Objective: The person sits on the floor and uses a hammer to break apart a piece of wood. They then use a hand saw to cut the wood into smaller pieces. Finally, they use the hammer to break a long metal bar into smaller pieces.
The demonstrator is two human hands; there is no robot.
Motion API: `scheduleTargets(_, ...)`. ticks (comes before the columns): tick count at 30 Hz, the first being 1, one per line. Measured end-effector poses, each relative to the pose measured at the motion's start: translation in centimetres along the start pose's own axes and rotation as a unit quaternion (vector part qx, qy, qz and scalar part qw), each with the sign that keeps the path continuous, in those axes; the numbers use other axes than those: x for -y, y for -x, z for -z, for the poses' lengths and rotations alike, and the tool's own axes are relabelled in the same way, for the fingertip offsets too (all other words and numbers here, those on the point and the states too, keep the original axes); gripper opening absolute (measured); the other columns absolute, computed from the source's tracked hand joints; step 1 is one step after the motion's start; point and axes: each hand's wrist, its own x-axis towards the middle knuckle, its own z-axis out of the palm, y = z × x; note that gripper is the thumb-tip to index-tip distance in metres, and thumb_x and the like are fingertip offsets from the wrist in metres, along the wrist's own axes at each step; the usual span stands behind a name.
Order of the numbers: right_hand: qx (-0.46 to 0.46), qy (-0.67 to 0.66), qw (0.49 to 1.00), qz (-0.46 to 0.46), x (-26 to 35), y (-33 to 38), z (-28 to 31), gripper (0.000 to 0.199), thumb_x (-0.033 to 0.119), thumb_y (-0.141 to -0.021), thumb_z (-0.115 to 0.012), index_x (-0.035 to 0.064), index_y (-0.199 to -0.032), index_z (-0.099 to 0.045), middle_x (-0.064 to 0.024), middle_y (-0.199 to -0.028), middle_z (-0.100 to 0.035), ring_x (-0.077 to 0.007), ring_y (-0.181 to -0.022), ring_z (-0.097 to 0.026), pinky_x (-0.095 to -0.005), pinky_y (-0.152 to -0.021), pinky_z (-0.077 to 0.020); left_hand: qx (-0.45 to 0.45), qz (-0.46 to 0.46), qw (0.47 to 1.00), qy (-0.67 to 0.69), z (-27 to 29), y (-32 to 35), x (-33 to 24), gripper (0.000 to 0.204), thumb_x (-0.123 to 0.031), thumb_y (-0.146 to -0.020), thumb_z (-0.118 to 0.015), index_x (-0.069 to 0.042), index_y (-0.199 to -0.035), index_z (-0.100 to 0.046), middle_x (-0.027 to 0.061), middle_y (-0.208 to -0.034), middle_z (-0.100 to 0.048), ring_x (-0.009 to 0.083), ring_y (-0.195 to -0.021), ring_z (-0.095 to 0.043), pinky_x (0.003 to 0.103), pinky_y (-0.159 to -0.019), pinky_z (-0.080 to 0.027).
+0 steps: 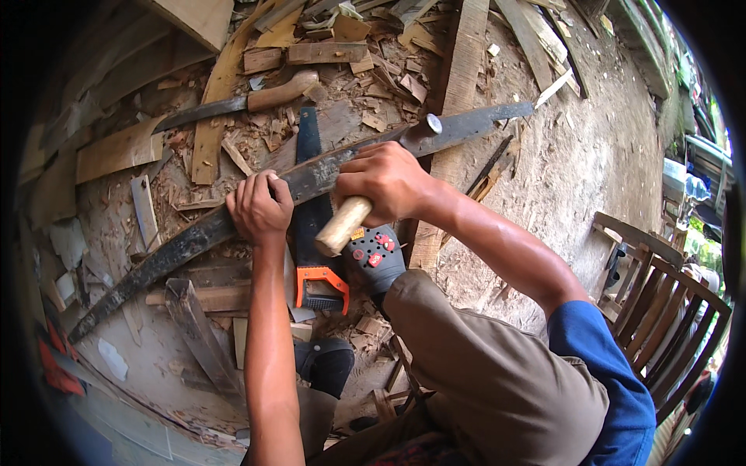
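A long, dark, weathered board slants across the view from lower left to upper right. My left hand grips its middle stretch, fingers curled over the edge. Just right of it, my right hand is closed round a hammer with a pale wooden handle. The hammer's dark head, with a shiny round face, shows beyond my knuckles, over the board; whether they touch I cannot tell. Beneath the board lies a handsaw with an orange and black handle, close to my grey clog.
A machete with a wooden handle lies among wood chips and offcuts beyond the board. A thick plank runs away at upper centre. Wooden blocks lie at lower left. At right stands a slatted wooden chair.
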Motion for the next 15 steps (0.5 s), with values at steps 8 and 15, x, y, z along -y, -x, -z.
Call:
scheduleTargets(8,-0.020,-0.041,0.999,0.003,-0.8,1.3,0.8,0.023,0.024,-0.059,-0.079,0.0154,-0.076,-0.068,-0.0068,-0.068,-0.061,-0.0333,-0.066,-0.064,-0.0454,-0.059,-0.0491,-0.002,0.001,1.000,0.002,0.2,-0.2,-0.2,0.015,-0.018,-0.093,-0.059,-0.011,-0.087,-0.071,0.0034,-0.086,-0.071,0.0255,-0.083,-0.066,0.040,-0.078,-0.045)
scheduleTargets(15,-0.350,-0.321,0.821,-0.316,-1.3,0.6,4.0,0.019,0.023,-0.085,-0.060,0.0135,-0.070,-0.056,-0.0003,-0.057,-0.050,-0.0193,-0.050,-0.053,-0.0375,-0.053,-0.0449,-0.005,-0.010,1.000,-0.002,0.3,0.0,0.1,0.014,-0.019,-0.093,-0.059,-0.011,-0.087,-0.069,0.0035,-0.086,-0.071,0.0260,-0.082,-0.066,0.040,-0.077,-0.044)
